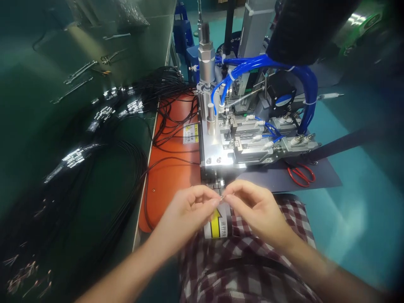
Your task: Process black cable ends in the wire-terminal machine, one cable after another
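My left hand [191, 212] and my right hand [257, 208] meet fingertip to fingertip in front of the machine, each closed in a pinch. Between the tips shows a tiny thin piece [221, 197], too small to name. Just beyond the fingers rises a metal machine [217, 147] with clamps and blue air tubes [252, 63]. Below them, a white label [215, 229] with a yellow arrow is partly covered by my left hand. The machine stands beside an orange base plate [170, 176], which thin black cables [172, 159] cross.
Coiled black cables [128, 162] with shiny ends lie along the dark green table [104, 181] at left. Several slim metal tools, one of them a long piece [80, 71], lie farther back. Red-handled scissors or pliers [301, 174] rest right of the machine. Loose wire bits [30, 277] lie at lower left.
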A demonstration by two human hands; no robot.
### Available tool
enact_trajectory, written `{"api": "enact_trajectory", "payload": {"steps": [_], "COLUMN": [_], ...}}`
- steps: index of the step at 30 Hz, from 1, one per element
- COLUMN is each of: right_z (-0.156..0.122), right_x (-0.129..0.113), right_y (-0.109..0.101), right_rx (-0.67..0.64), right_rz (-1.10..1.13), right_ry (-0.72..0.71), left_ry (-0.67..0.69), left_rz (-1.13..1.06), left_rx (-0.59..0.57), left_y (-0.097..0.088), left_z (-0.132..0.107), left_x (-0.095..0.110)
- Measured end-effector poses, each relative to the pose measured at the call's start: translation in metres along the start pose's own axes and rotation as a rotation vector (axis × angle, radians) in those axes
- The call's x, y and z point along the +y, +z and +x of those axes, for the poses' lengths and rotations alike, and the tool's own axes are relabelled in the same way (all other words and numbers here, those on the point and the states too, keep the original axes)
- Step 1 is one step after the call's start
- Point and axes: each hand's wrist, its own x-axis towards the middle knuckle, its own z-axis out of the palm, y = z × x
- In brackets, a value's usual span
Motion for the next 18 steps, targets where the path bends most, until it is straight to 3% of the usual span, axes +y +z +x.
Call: {"api": "enact_trajectory", "payload": {"steps": [3,6,9,13,18], "right_z": [0.002,0.004,0.003,-0.002,-0.005], "right_x": [0.002,0.003,0.003,0.0,-0.006], "right_y": [-0.001,-0.004,-0.007,-0.005,0.002], "right_rx": [-0.045,-0.122,-0.089,0.097,0.125], "right_rz": [0.017,0.071,0.042,-0.038,0.01], "right_ry": [-0.063,-0.118,-0.064,-0.037,0.037], "left_ry": [-0.115,-0.141,-0.106,-0.083,-0.025], "left_rz": [-0.033,-0.035,-0.024,-0.011,0.003], "left_rx": [-0.1,-0.178,-0.098,0.025,0.04], "left_y": [-0.006,-0.008,-0.004,0.003,0.004], "left_z": [0.002,0.003,0.001,-0.002,-0.003], "left_x": [0.0,-0.002,-0.003,-0.001,-0.004]}}
